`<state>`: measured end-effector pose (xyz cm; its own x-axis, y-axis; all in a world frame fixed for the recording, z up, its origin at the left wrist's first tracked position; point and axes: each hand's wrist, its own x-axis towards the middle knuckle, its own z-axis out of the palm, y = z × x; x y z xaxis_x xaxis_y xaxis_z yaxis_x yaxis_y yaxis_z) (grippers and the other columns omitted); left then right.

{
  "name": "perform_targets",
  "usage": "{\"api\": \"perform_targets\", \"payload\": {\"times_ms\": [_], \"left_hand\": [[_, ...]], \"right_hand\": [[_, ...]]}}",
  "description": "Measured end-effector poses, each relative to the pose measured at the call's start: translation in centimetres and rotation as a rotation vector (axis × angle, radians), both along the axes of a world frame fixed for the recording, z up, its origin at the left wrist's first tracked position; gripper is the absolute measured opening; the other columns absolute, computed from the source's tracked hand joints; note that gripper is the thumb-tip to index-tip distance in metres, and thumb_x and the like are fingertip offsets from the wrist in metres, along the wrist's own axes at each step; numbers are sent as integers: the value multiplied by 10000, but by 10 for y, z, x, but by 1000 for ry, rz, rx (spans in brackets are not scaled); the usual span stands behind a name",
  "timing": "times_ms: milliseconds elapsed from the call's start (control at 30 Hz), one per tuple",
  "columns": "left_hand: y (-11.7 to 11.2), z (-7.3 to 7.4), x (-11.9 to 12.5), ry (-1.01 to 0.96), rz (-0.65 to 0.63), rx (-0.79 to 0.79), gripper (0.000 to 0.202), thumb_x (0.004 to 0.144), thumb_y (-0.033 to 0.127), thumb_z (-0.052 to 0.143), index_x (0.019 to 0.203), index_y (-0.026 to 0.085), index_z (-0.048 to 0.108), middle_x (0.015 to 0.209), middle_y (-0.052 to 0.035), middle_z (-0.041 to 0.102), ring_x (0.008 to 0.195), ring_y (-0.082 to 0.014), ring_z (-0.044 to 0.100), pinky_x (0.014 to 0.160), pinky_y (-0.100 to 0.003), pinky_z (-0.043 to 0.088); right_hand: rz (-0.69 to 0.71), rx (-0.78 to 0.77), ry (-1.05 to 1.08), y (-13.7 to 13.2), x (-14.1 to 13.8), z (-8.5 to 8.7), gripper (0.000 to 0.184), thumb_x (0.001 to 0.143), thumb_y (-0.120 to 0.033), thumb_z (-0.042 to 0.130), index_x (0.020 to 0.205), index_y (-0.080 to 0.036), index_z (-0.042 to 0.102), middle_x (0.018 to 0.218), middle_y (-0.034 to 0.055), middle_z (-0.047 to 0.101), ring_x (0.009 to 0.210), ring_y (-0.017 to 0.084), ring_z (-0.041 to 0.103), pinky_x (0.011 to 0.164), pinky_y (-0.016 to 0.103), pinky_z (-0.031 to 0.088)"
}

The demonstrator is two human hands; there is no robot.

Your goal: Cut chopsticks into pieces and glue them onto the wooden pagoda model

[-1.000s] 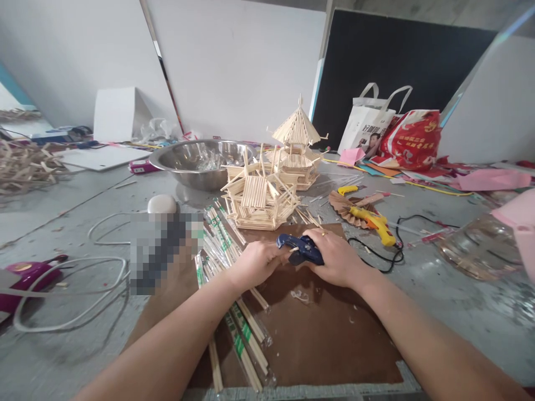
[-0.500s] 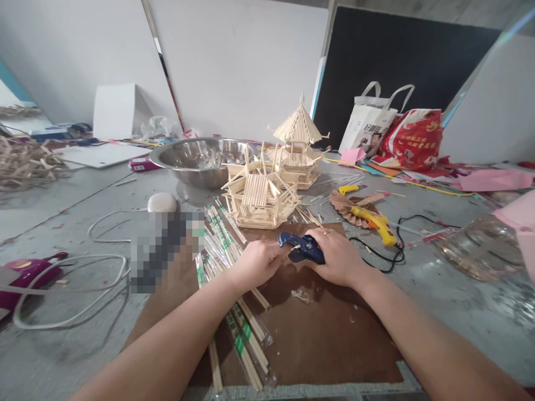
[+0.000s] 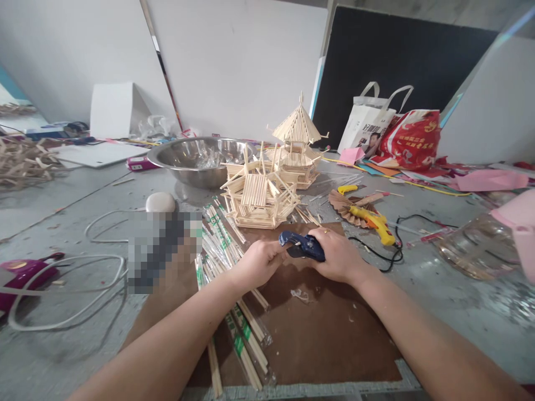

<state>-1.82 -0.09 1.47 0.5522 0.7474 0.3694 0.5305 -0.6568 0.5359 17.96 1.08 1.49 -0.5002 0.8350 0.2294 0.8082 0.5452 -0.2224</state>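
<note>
My right hand (image 3: 336,253) is wrapped round a dark blue hand cutter (image 3: 309,246), whose hooked jaw points left toward my other hand. A small pale bit shows at the jaw, too small to name. My left hand (image 3: 261,264) is closed in a pinch right beside the jaw; what its fingers hold is hidden. Both hands are above a brown sheet (image 3: 326,345). Wrapped chopsticks (image 3: 246,334) with green labels lie under and beside my left forearm. Just beyond the hands stands a low model built of wooden sticks (image 3: 259,200), with a stick pagoda (image 3: 296,139) behind it.
A steel basin (image 3: 188,172) holding clear wrappers stands behind on the left. To the right lie a yellow glue gun (image 3: 376,225) with a black cord and a clear jar (image 3: 472,250). A white cable (image 3: 71,323) loops at left. Bags (image 3: 412,139) stand at the back right.
The cutter has turned very slightly and my left fingers stay close beside its jaw. The whole view has shifted a little. Nothing else has visibly moved.
</note>
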Motion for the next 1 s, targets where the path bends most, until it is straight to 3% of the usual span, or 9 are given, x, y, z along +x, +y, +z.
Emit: {"api": "perform_targets", "payload": {"times_ms": [233, 700, 1000], "left_hand": [[-1, 0, 1, -7, 60, -45, 198, 727, 101, 378, 586, 147, 508, 498, 34, 460, 460, -66, 407, 467, -162, 337], [-2, 0, 1, 40, 130, 106, 258, 821, 226, 374, 633, 154, 537, 481, 37, 456, 417, -60, 392, 445, -159, 321], [0, -3, 1, 59, 167, 69, 254, 823, 249, 375, 676, 148, 555, 479, 34, 446, 425, -72, 408, 449, -169, 317]], "right_hand": [[-47, 2, -23, 0, -1, 1, 293, 662, -269, 506, 941, -178, 496, 892, 68, 601, 814, 213, 560, 671, 286, 382], [-121, 22, -55, -4, -5, 2, 209, 686, -292, 485, 870, -195, 501, 810, 43, 617, 727, 200, 581, 579, 266, 344], [-169, 35, -97, -5, -8, 5, 187, 665, -306, 498, 815, -194, 501, 774, 44, 618, 699, 205, 585, 553, 266, 327]]}}
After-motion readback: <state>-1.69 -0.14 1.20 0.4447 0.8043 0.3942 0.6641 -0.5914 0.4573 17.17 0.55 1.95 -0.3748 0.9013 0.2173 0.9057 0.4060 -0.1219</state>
